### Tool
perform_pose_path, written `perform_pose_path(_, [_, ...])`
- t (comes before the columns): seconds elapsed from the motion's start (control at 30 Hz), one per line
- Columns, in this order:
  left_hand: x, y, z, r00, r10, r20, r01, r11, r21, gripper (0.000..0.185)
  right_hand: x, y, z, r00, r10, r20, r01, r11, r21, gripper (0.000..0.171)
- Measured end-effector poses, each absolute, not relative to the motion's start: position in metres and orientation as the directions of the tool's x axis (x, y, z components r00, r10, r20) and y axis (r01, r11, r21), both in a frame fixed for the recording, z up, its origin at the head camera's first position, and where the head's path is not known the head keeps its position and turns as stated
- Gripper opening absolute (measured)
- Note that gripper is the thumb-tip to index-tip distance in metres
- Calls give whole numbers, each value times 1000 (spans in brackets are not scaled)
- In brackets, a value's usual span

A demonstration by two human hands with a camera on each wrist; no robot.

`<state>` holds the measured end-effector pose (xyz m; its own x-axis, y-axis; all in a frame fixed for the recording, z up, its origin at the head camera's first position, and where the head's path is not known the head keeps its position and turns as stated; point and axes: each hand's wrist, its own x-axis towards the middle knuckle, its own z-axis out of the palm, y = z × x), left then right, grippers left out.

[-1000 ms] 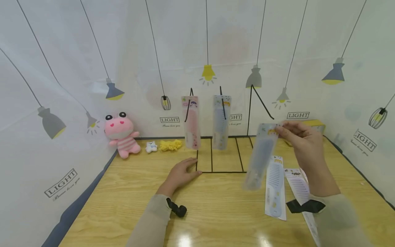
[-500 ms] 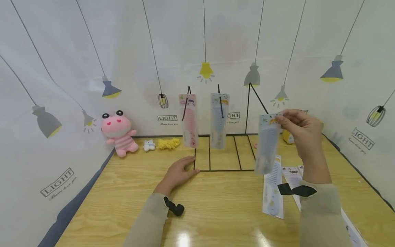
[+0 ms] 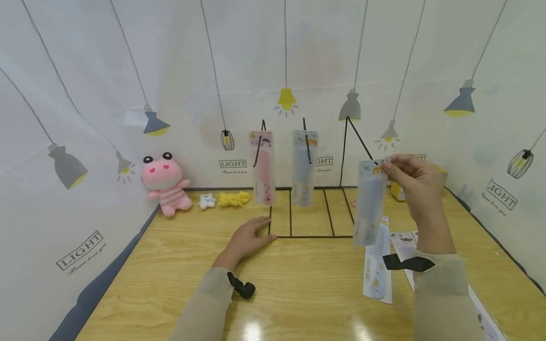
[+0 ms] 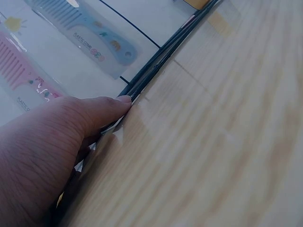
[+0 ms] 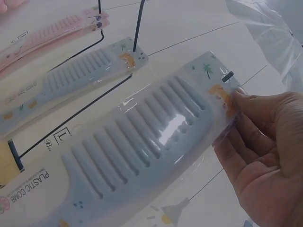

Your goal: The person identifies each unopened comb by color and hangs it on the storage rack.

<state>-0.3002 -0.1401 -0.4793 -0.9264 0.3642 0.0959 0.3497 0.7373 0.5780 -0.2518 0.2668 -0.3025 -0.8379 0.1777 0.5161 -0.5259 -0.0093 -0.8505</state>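
While the left hand (image 3: 249, 240) lies flat on the counter (image 3: 307, 284) against the wire rack (image 3: 311, 232), the right hand (image 3: 415, 187) pinches a packaged blue comb (image 3: 368, 203) aloft.

Held comb (image 5: 128, 156), handle end cut off

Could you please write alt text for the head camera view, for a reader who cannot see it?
A right hand pinches the top of a packaged blue comb above a wooden table. The left hand rests flat by a black wire rack, where a pink comb and another blue comb hang.
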Motion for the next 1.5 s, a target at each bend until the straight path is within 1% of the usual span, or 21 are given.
perform_pose_path(0.13, [-301,-140,-481,-923,372,97,357,735,577,68,-255,266,-308,-842,187,506,-517,-12,-856,25])
perform_pose_path(0.27, [-302,-141,-484,-924,371,94,355,739,572,68,-261,260,-315,-839,172,515,-534,-83,-842,22])
perform_pose_path(0.37, [-302,-141,-485,-924,372,94,356,741,570,67,-265,258,-323,-859,133,494,-509,-123,-852,17])
perform_pose_path(0.53, [-301,-141,-487,-924,371,88,352,741,571,67,-276,259,-346,-926,-37,376,-364,-185,-913,7])
perform_pose_path(0.63, [-301,-141,-488,-924,373,89,354,741,571,67,-286,260,-362,-947,-137,290,-265,-178,-948,13])
perform_pose_path(0.73, [-301,-141,-489,-922,377,90,359,742,566,67,-296,261,-380,-964,-163,210,-187,-143,-972,23])
perform_pose_path(0.87, [-300,-141,-489,-921,380,85,361,749,556,67,-305,261,-406,-981,-149,123,-108,-107,-988,27])
perform_pose_path(0.97, [-300,-141,-490,-922,379,79,358,755,550,68,-309,263,-425,-979,-166,121,-91,-176,-980,24])
perform_pose_path(1.07, [-299,-140,-489,-918,387,84,366,748,553,67,-310,266,-442,-963,-192,190,-119,-329,-937,27])
perform_pose_path(1.13, [-300,-139,-489,-918,389,78,365,751,551,68,-310,267,-451,-956,-175,235,-143,-421,-896,29])
perform_pose_path(1.23, [-301,-138,-488,-918,389,80,368,757,540,68,-312,265,-457,-961,-96,261,-192,-450,-872,25])
perform_pose_path(1.33, [-302,-139,-485,-920,383,89,368,760,535,67,-317,260,-453,-980,19,197,-190,-367,-911,13])
perform_pose_path(1.37, [-302,-139,-485,-920,380,95,369,759,536,67,-318,257,-449,-985,53,163,-171,-338,-925,13])
perform_pose_path(1.5, [-304,-141,-484,-924,371,94,360,761,540,67,-317,246,-430,-989,136,54,-89,-265,-960,24])
